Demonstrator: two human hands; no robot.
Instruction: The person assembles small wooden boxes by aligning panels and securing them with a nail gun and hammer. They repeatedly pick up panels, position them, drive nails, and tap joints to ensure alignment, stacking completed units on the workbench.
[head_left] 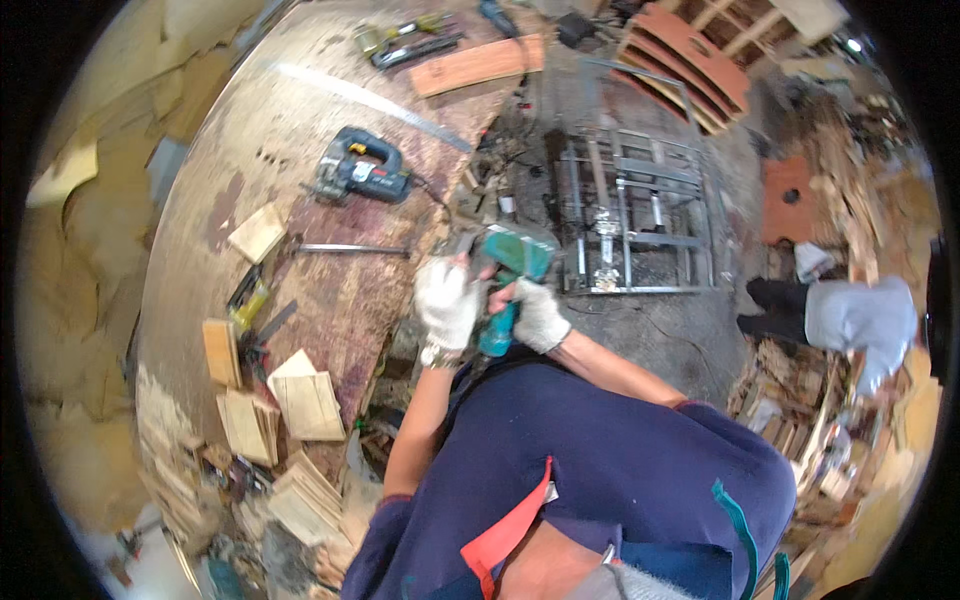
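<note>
A teal handheld power tool (518,252) with a wide head and a pistol-like handle is in front of my chest, beside the bench edge; its exact kind is unclear. My right hand (538,314), in a white glove with bare fingertips, wraps round it where handle and head meet. My left hand (446,303), gloved too, is closed at the left of the head. A small greyish piece shows at its fingertips, too blurred to name. Left of my left hand, a thin metal bar (350,248) lies on the worn wooden workbench (215,300).
A jigsaw (362,168), a long steel ruler (375,105) and several wood blocks (308,400) lie on the bench. On the floor at right stands a metal frame (640,210). Further right, a person in a grey top (860,315) bends by wood scraps. Curved wooden panels (690,65) stand behind.
</note>
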